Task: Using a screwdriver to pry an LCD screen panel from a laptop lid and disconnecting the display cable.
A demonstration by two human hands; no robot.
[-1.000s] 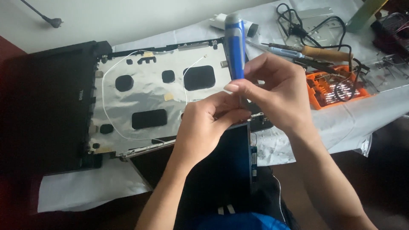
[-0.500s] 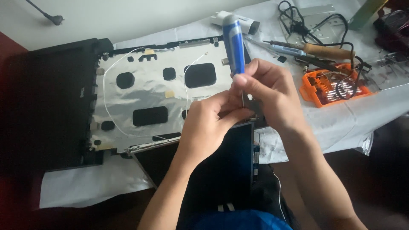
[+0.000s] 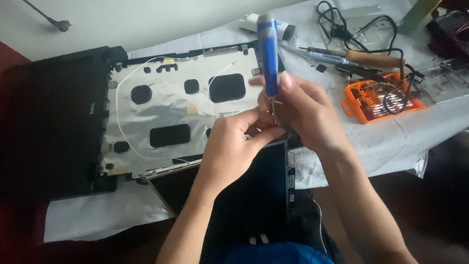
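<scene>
Lying along the left edge of the white-covered table [image 3: 405,127], the black laptop base [image 3: 53,122] joins an opened lid back [image 3: 171,107] lined with silver foil, where dark oval and rectangular cutouts show and a thin white wire [image 3: 127,142] loops across the foil. Just below it a dark screen panel [image 3: 244,195] slopes off the table edge toward the person's lap. The left hand [image 3: 232,146] reaches up over that panel, its fingers pinched together near the panel's upper right corner, beside the metal shaft of a blue-handled screwdriver [image 3: 268,58]. The right hand [image 3: 305,110] is wrapped closed around the lower part of the handle, holding the tool upright (tip pointing down at the corner, though the tip itself is hidden between the fingers). Farther right lie a soldering iron [image 3: 376,59] with a wooden grip, tangled black cables [image 3: 342,24], and an orange bit tray [image 3: 378,100] with small metal bits in rows, well apart from both hands.
</scene>
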